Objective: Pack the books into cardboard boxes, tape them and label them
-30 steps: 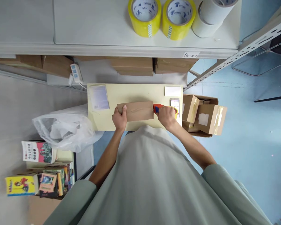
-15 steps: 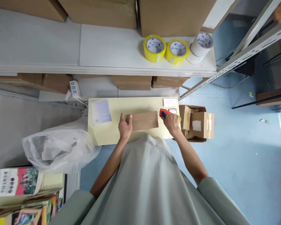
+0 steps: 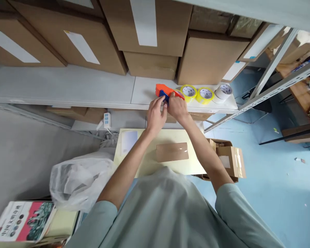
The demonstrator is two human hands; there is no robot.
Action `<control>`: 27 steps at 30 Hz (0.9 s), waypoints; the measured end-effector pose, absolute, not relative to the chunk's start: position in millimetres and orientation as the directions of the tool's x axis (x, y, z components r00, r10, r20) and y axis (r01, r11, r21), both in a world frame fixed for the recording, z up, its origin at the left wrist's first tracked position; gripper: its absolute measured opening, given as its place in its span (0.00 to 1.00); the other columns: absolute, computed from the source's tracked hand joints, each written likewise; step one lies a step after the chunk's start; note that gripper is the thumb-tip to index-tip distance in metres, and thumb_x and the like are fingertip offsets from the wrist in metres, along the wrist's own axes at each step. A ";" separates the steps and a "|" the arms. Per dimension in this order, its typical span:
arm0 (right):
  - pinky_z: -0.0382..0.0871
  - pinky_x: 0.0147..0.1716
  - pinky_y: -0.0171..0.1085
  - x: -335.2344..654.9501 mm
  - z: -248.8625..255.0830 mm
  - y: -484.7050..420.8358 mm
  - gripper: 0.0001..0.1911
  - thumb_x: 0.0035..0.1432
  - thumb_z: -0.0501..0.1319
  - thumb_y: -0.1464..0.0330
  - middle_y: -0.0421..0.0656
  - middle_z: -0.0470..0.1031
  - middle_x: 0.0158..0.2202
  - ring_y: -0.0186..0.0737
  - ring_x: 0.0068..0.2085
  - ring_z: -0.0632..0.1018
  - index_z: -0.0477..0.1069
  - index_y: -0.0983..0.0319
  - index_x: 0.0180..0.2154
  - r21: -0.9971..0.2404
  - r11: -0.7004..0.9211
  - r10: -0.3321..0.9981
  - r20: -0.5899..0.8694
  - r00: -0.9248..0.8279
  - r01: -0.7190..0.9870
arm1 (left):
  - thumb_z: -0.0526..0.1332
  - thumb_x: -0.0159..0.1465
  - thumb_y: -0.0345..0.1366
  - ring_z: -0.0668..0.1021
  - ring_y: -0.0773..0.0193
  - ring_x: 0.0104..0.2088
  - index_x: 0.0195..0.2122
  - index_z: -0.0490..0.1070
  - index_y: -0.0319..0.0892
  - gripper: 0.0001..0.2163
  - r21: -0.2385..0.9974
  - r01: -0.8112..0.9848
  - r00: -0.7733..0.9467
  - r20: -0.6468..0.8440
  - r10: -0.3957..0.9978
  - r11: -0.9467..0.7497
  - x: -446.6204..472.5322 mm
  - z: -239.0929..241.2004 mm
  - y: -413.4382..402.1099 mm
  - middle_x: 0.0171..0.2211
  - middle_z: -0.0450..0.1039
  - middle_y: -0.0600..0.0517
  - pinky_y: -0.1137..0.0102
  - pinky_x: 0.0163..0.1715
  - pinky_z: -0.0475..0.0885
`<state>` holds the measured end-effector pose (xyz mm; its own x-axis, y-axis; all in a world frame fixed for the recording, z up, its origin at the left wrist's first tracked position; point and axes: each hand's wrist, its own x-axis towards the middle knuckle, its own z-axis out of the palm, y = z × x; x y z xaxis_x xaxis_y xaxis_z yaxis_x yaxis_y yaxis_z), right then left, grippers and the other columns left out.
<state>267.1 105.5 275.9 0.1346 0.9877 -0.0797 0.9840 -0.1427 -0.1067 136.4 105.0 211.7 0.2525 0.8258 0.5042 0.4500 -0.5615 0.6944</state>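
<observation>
Both my hands are raised in front of the grey shelf (image 3: 67, 86). My right hand (image 3: 177, 107) grips an orange and blue tape dispenser (image 3: 163, 91). The fingers of my left hand (image 3: 155, 115) pinch at the dispenser's blue part. Below them a flat brown cardboard parcel (image 3: 172, 152), taped over, lies untouched on the small pale yellow table (image 3: 144, 162). A white sheet (image 3: 128, 141) lies at the table's left end.
Two yellow tape rolls (image 3: 188, 92) and a white roll (image 3: 222, 91) sit on the shelf under stacked cartons (image 3: 150, 31). An open box of small parcels (image 3: 228, 158) stands right of the table; a white plastic bag (image 3: 80, 181) and books (image 3: 23, 220) are left.
My right hand lifted the tape dispenser from the table up to shelf height. My left hand left the parcel and joined it at the dispenser. The view tilted upward.
</observation>
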 end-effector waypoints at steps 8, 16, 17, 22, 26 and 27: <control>0.56 0.73 0.52 260.5 235.8 164.5 0.25 0.80 0.49 0.70 0.69 0.78 0.62 0.59 0.66 0.76 0.63 0.80 0.69 -0.024 0.014 1.000 -0.006 -0.015 1.000 | 0.55 0.81 0.42 0.79 0.50 0.67 0.67 0.75 0.44 0.19 0.709 0.490 0.239 0.451 0.860 -0.508 98.8 216.1 97.3 0.65 0.80 0.41 0.54 0.72 0.72; 0.63 0.73 0.59 296.0 169.2 54.4 0.32 0.84 0.48 0.56 0.65 0.67 0.74 0.61 0.73 0.70 0.60 0.71 0.74 -0.293 -0.031 0.964 0.244 0.106 0.956 | 0.59 0.77 0.43 0.81 0.47 0.66 0.67 0.73 0.42 0.21 0.775 0.593 0.160 0.149 0.976 -0.216 67.3 106.3 31.5 0.66 0.79 0.38 0.53 0.69 0.75; 0.64 0.73 0.59 303.6 151.5 27.9 0.33 0.84 0.48 0.53 0.65 0.66 0.74 0.61 0.74 0.69 0.60 0.70 0.75 -0.343 -0.056 0.961 0.236 0.144 0.938 | 0.59 0.77 0.45 0.81 0.45 0.66 0.67 0.73 0.40 0.22 0.770 0.623 0.146 0.060 0.988 -0.139 65.2 89.6 18.0 0.66 0.79 0.35 0.51 0.69 0.75; 0.72 0.66 0.63 327.8 68.5 -93.0 0.44 0.81 0.45 0.44 0.74 0.67 0.73 0.69 0.72 0.74 0.54 0.74 0.77 -0.449 -0.381 0.913 -0.041 0.407 0.808 | 0.59 0.78 0.54 0.81 0.37 0.66 0.68 0.71 0.35 0.29 0.695 0.712 0.121 -0.261 0.958 0.100 75.0 41.3 -47.4 0.64 0.79 0.29 0.47 0.68 0.75; 0.78 0.59 0.59 317.6 34.6 -135.4 0.48 0.78 0.47 0.39 0.72 0.75 0.68 0.70 0.64 0.81 0.55 0.73 0.76 -0.506 -0.545 0.838 -0.300 0.455 0.669 | 0.61 0.75 0.61 0.74 0.35 0.73 0.77 0.60 0.31 0.41 0.689 0.714 0.073 -0.254 0.965 0.127 106.7 38.9 -80.6 0.72 0.68 0.25 0.47 0.73 0.70; 0.78 0.59 0.58 312.0 30.2 -138.2 0.48 0.77 0.48 0.38 0.71 0.76 0.67 0.69 0.64 0.81 0.56 0.72 0.75 -0.515 -0.558 0.829 -0.319 0.459 0.651 | 0.64 0.73 0.63 0.70 0.33 0.75 0.78 0.55 0.28 0.47 0.672 0.727 0.042 -0.244 0.969 0.138 116.7 39.5 -85.6 0.74 0.64 0.22 0.45 0.74 0.67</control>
